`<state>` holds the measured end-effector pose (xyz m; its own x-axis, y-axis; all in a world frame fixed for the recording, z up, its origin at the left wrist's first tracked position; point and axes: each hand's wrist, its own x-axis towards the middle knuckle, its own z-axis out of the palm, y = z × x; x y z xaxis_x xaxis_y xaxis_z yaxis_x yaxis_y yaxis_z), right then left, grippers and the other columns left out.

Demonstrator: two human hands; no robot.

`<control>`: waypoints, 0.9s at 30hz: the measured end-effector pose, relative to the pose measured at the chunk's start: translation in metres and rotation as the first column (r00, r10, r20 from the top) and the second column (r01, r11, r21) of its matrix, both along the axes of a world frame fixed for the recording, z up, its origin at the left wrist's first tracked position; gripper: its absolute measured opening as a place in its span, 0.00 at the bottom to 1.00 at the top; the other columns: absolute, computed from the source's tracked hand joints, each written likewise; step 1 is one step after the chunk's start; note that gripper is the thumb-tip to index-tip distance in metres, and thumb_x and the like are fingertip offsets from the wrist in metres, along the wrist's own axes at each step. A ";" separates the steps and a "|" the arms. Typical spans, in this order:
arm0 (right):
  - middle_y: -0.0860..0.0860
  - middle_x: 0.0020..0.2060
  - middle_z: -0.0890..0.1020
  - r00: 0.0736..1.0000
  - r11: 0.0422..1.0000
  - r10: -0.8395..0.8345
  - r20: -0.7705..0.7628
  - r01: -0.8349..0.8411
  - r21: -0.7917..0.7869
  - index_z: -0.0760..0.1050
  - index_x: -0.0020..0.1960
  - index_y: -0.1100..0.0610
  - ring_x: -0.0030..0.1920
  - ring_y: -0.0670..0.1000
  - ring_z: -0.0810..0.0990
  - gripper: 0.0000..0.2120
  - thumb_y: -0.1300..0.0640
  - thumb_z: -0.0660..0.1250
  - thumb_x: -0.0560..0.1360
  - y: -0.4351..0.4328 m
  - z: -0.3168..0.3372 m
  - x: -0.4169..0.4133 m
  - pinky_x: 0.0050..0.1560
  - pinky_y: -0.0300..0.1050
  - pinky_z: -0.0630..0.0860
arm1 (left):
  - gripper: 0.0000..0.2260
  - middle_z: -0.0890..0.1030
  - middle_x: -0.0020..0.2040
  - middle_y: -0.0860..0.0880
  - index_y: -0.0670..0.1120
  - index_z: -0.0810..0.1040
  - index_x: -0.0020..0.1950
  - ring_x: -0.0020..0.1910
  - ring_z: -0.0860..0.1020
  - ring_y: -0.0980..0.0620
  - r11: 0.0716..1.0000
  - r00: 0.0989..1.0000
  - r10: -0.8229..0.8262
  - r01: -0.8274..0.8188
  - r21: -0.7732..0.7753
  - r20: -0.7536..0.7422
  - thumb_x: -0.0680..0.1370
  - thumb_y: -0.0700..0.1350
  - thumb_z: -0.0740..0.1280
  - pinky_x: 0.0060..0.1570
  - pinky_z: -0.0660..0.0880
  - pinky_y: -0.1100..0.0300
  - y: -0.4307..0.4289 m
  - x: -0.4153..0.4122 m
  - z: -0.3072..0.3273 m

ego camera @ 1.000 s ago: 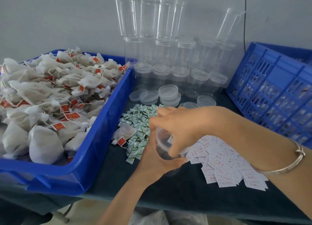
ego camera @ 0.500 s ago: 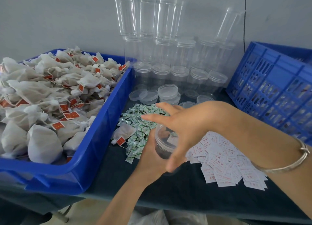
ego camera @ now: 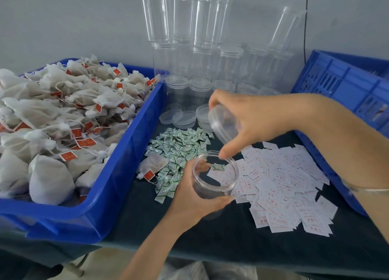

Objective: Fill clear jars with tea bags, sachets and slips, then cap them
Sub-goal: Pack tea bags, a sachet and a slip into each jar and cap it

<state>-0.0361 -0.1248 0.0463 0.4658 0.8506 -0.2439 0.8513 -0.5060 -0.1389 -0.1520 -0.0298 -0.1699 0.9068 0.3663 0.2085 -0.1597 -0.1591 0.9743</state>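
My left hand [ego camera: 194, 197] grips an open clear jar [ego camera: 214, 175] from below, over the dark table. A green sachet and a white slip lie inside the jar. My right hand [ego camera: 250, 119] holds a clear lid [ego camera: 223, 123] tilted above and behind the jar. A pile of green sachets [ego camera: 179, 149] lies left of the jar, with one loose tea bag [ego camera: 152, 166] beside it. White slips [ego camera: 282, 185] are spread to the right. Tea bags [ego camera: 52, 119] with red tags fill the blue bin [ego camera: 117, 166] on the left.
Stacked empty clear jars [ego camera: 189, 48] stand against the back wall, with loose lids [ego camera: 181, 117] in front of them. A blue perforated crate [ego camera: 347, 86] stands at the right. The table's front edge runs close below my arms.
My right hand has lifted off the jar's mouth and moved up and back, now holding a lid. The left hand keeps the jar in about the same place.
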 end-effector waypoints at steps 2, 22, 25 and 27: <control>0.43 0.49 0.70 0.997 0.991 -0.074 -0.015 0.075 0.114 0.55 0.61 0.42 0.46 0.43 0.79 0.42 0.38 0.81 0.61 -0.007 -0.006 0.018 0.33 0.36 0.74 | 0.38 0.75 0.59 0.64 0.64 0.67 0.63 0.65 0.71 0.61 1.000 1.000 0.005 -0.005 0.012 0.000 0.57 0.58 0.80 0.61 0.65 0.75 0.000 0.000 0.000; 0.49 0.43 0.75 0.656 0.399 -0.668 -0.350 0.714 0.575 0.70 0.43 0.55 0.36 0.46 0.71 0.23 0.38 0.75 0.70 0.004 -0.164 0.159 0.30 0.41 0.64 | 0.38 0.74 0.61 0.60 0.64 0.65 0.64 0.65 0.72 0.57 0.974 0.982 0.150 -0.167 0.156 0.115 0.59 0.55 0.80 0.61 0.71 0.66 -0.007 0.004 -0.006; 0.50 0.54 0.76 0.669 0.458 -0.679 -0.303 0.708 0.537 0.76 0.50 0.52 0.43 0.51 0.72 0.24 0.35 0.75 0.68 0.015 -0.164 0.170 0.30 0.41 0.65 | 0.39 0.74 0.62 0.58 0.62 0.66 0.66 0.66 0.72 0.54 0.972 0.982 0.146 -0.164 0.167 0.119 0.59 0.55 0.81 0.61 0.73 0.58 -0.007 0.006 -0.009; 0.52 0.61 0.78 0.667 0.485 -0.696 -0.265 0.710 0.512 0.79 0.51 0.50 0.46 0.53 0.75 0.25 0.32 0.74 0.66 0.022 -0.167 0.176 0.30 0.42 0.68 | 0.40 0.75 0.62 0.57 0.61 0.66 0.66 0.66 0.72 0.53 0.970 0.982 0.146 -0.165 0.176 0.118 0.59 0.56 0.81 0.61 0.72 0.61 -0.007 0.005 -0.011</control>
<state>0.1400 -0.1033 -0.1202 0.9697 0.2171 0.1122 0.2403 -0.7644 -0.5983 -0.1467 -0.0366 -0.1805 0.8115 0.4479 0.3752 -0.2170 -0.3651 0.9053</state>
